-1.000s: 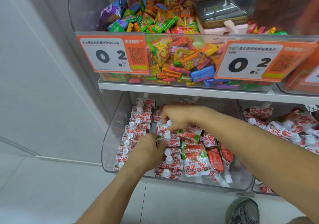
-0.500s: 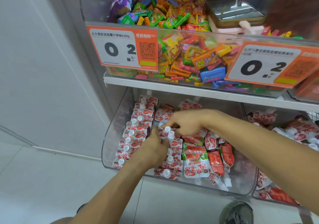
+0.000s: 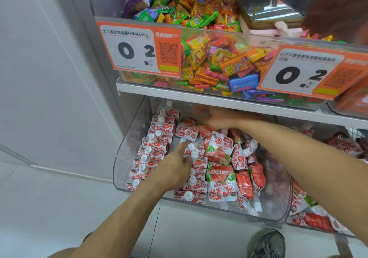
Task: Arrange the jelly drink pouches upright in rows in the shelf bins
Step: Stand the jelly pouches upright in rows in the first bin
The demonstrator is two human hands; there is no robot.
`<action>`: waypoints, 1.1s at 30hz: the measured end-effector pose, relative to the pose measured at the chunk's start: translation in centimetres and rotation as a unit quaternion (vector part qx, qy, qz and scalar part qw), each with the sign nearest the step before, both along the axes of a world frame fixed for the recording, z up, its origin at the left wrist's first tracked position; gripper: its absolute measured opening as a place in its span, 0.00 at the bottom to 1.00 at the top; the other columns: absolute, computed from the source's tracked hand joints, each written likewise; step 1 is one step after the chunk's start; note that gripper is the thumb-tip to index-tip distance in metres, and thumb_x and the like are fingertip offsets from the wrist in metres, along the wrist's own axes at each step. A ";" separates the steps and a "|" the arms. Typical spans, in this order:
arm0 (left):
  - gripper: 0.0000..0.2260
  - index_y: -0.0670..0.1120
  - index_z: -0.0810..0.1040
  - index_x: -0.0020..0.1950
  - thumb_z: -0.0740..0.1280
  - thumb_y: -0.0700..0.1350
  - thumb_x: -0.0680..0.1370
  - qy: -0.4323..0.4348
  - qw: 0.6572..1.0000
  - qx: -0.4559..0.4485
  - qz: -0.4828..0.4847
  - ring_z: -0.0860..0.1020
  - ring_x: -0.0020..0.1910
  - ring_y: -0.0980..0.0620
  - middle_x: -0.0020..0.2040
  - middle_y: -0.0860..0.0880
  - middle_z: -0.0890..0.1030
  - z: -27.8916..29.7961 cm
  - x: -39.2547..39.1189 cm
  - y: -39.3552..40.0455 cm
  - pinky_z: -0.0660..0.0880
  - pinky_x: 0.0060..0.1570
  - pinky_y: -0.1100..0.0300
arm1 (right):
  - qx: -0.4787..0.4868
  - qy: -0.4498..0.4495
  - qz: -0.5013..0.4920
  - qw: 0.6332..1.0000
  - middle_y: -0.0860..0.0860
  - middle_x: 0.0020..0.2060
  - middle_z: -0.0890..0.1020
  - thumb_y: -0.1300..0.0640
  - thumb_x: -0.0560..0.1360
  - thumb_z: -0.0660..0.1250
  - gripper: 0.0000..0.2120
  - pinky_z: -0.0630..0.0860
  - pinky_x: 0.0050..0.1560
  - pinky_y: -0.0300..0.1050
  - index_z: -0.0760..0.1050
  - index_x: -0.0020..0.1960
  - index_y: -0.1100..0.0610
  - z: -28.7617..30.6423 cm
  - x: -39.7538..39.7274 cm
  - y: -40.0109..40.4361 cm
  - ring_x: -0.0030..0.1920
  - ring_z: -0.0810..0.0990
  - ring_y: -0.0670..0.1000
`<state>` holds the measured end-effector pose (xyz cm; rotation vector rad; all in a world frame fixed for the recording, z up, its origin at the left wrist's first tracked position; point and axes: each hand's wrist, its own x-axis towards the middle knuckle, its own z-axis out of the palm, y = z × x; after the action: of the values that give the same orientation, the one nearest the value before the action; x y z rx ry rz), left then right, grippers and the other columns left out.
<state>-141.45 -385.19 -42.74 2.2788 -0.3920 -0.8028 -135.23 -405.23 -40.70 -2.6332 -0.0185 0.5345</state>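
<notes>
A white metal shelf (image 3: 199,96) crosses the middle of the frame. Above it sits a clear plastic upper bin (image 3: 103,9) heaped with small multicoloured candy packs (image 3: 209,58), carrying two orange-and-white price cards (image 3: 139,47) on its front wall. A flat gold-edged phone-like slab (image 3: 268,12) lies on the candy at upper right.

Below the shelf, at centre frame, a clear curved plastic lower bin (image 3: 123,158) holds the red-and-white jelly drink pouches with white screw caps (image 3: 221,188). Along the bin's left side one row of pouches (image 3: 151,154) stands upright, caps up; a second, shorter row (image 3: 194,182) stands just to its right. Farther right the pouches lie loose and tilted in a pile. A second clear bin (image 3: 298,214) at lower right holds more of the same pouches.

The left hand (image 3: 175,170) reaches in from the lower left, its grip curled against the upper end of the second row, fingers touching a capped pouch there. The right hand (image 3: 221,118) reaches across from the right to the bin's back, motion-blurred; I cannot tell whether its grip holds anything.

A grey shoe (image 3: 265,243) shows on the pale tiled floor (image 3: 39,208) at the bottom edge.
</notes>
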 end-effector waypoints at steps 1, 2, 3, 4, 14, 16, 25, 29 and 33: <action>0.23 0.59 0.53 0.77 0.54 0.47 0.84 -0.002 1.000 0.000 -0.003 0.78 0.52 0.47 0.67 0.43 0.74 0.0 0.0 0.0 0.77 0.56 0.49 | -0.038 -0.027 -0.007 0.999 0.68 0.61 0.77 0.65 0.83 0.57 0.14 0.77 0.42 0.36 0.72 0.65 0.70 0.2 -0.1 0.1 0.45 0.78 0.62; 0.23 0.58 0.53 0.77 0.54 0.47 0.83 0.000 1.000 -0.002 -0.005 0.78 0.50 0.47 0.67 0.43 0.74 0.0 -0.1 0.1 0.78 0.55 0.50 | -0.065 -0.029 -0.012 0.997 0.65 0.64 0.76 0.62 0.83 0.58 0.16 0.76 0.41 0.33 0.70 0.69 0.67 0.3 -0.3 0.4 0.47 0.78 0.58; 0.23 0.59 0.53 0.77 0.54 0.48 0.83 0.002 1.000 -0.005 -0.006 0.79 0.49 0.47 0.66 0.43 0.75 -0.1 0.0 0.1 0.78 0.54 0.50 | -0.073 -0.035 -0.019 0.997 0.62 0.66 0.76 0.58 0.83 0.60 0.19 0.78 0.48 0.37 0.68 0.72 0.63 0.1 -0.3 0.5 0.52 0.79 0.57; 0.23 0.59 0.53 0.77 0.54 0.48 0.83 0.002 1.000 -0.006 -0.007 0.79 0.47 0.48 0.65 0.43 0.75 -0.1 0.0 0.2 0.79 0.52 0.50 | -0.093 -0.034 -0.020 0.995 0.60 0.65 0.77 0.54 0.81 0.64 0.23 0.78 0.54 0.46 0.67 0.73 0.60 0.1 -0.6 0.6 0.55 0.80 0.58; 0.23 0.55 0.54 0.77 0.56 0.45 0.83 -0.022 0.999 -0.019 -0.015 0.78 0.55 0.46 0.73 0.44 0.65 -0.6 0.3 0.1 0.76 0.58 0.50 | -0.086 0.011 -0.167 0.982 0.47 0.56 0.77 0.43 0.70 0.76 0.32 0.73 0.40 0.39 0.71 0.67 0.55 1.4 -2.7 0.3 0.46 0.80 0.48; 0.23 0.55 0.55 0.77 0.56 0.45 0.83 -0.028 0.999 -0.021 -0.017 0.78 0.55 0.45 0.71 0.43 0.67 -0.7 0.4 0.1 0.76 0.57 0.51 | -0.045 0.034 -0.185 0.981 0.53 0.66 0.76 0.44 0.69 0.77 0.36 0.71 0.50 0.38 0.69 0.71 0.56 2.0 -3.0 -0.2 0.57 0.79 0.52; 0.24 0.55 0.55 0.77 0.57 0.44 0.82 -0.028 0.999 -0.019 -0.014 0.77 0.57 0.44 0.71 0.44 0.66 -1.1 0.6 -0.2 0.75 0.59 0.50 | 0.060 0.038 -0.198 0.978 0.49 0.54 0.80 0.50 0.71 0.77 0.22 0.72 0.51 0.31 0.75 0.59 0.60 1.7 -3.0 -0.7 0.54 0.79 0.48; 0.24 0.56 0.56 0.77 0.57 0.44 0.82 -0.022 1.000 -0.017 -0.009 0.76 0.60 0.43 0.72 0.44 0.65 -0.9 0.5 -0.2 0.74 0.61 0.47 | -0.010 -0.092 -0.174 0.980 0.50 0.54 0.83 0.48 0.70 0.77 0.18 0.78 0.55 0.46 0.80 0.57 0.50 0.6 -2.8 1.4 0.54 0.81 0.52; 0.24 0.54 0.57 0.76 0.58 0.44 0.81 -0.011 0.999 -0.033 0.004 0.78 0.56 0.40 0.64 0.40 0.74 -0.8 0.3 -0.1 0.76 0.58 0.46 | 0.049 -0.140 -0.073 0.986 0.46 0.48 0.84 0.56 0.69 0.78 0.11 0.78 0.53 0.44 0.83 0.50 0.50 -0.7 -3.0 2.5 0.50 0.81 0.47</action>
<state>-141.12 -385.27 -43.54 2.2278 -0.4137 -0.7512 -138.23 -402.74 -41.37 -2.5657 0.0576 0.1081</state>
